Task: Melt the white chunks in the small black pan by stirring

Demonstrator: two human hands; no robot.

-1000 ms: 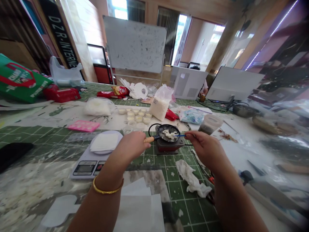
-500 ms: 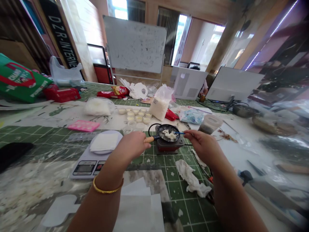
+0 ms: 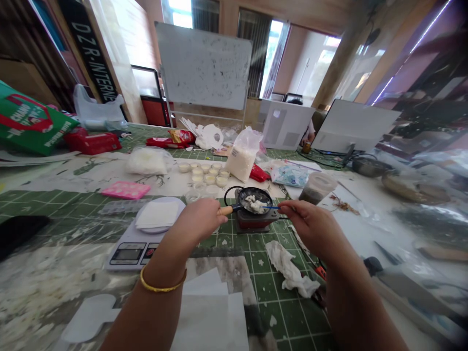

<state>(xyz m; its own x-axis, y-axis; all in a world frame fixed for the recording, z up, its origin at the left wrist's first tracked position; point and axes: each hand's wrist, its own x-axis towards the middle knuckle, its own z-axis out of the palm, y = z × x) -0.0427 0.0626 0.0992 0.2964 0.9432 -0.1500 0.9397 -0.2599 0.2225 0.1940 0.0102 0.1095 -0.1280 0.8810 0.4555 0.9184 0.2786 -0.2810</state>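
My left hand [image 3: 202, 215] is closed round the wooden handle of a small black frying pan [image 3: 243, 196]. The pan rests on a little electric hot plate [image 3: 252, 225] with a reddish body. White lumpy stuff [image 3: 255, 204], like partly melted wax flakes, lies in the pan. From the right, my right hand [image 3: 305, 217] pinches a thin blue stick [image 3: 271, 207], whose far end reaches into the white lumps. Its tip is hidden among them.
A kitchen scale [image 3: 127, 255] bearing white sheets stands at left. Behind the pan are several small filled cups [image 3: 210, 179] and a bag of white granules [image 3: 242, 158]. Crumpled tissue [image 3: 290, 270] lies in front, a plastic tub [image 3: 317, 189] at right. A person's hand shows by the far monitor.
My right hand has shifted slightly, and the blue stick lies at a changed angle in the pan. The white lumps are a little rearranged. My left hand keeps its hold on the handle.
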